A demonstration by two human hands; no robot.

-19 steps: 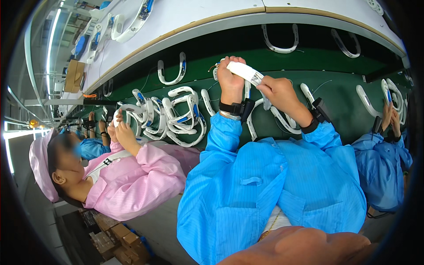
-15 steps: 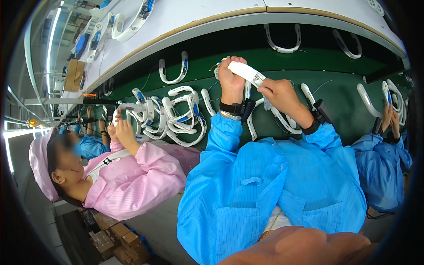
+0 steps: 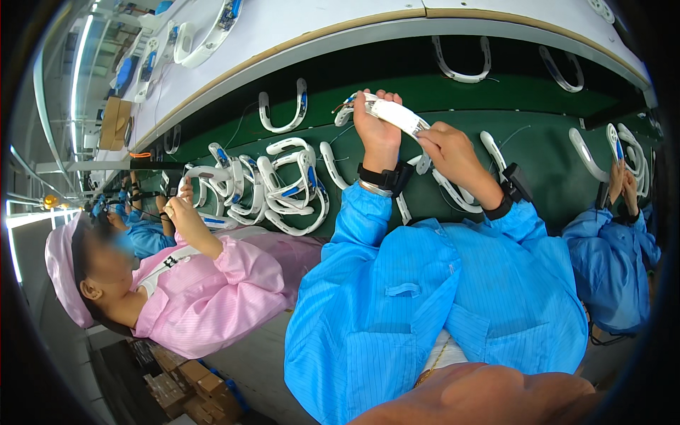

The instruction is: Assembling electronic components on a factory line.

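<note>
Above the green belt, my left hand (image 3: 379, 138) is closed around a white curved plastic housing (image 3: 394, 115), palm turned toward me. Thin wires and a blue part show at the housing's far left end, beyond my fingers. Closed at the other end, my right hand (image 3: 453, 157) pinches the housing near a slot; whether a small part is also between those fingertips is hidden. Below my hands, more white curved housings (image 3: 453, 196) lie on the green belt (image 3: 528, 159). A dark band sits on each of my wrists.
To the left is a pile of white U-shaped housings (image 3: 290, 188), beside a co-worker in pink (image 3: 219, 283) handling another one. At right, a co-worker in blue (image 3: 609, 262) holds a similar piece. A white shelf (image 3: 340, 25) runs across the far side, with single housings (image 3: 283, 117) beneath it.
The housing has tilted, its right end now lower, and my right hand has shifted slightly along with it. The belt pieces stand slightly left. The pink-sleeved co-worker's hands have moved a little.
</note>
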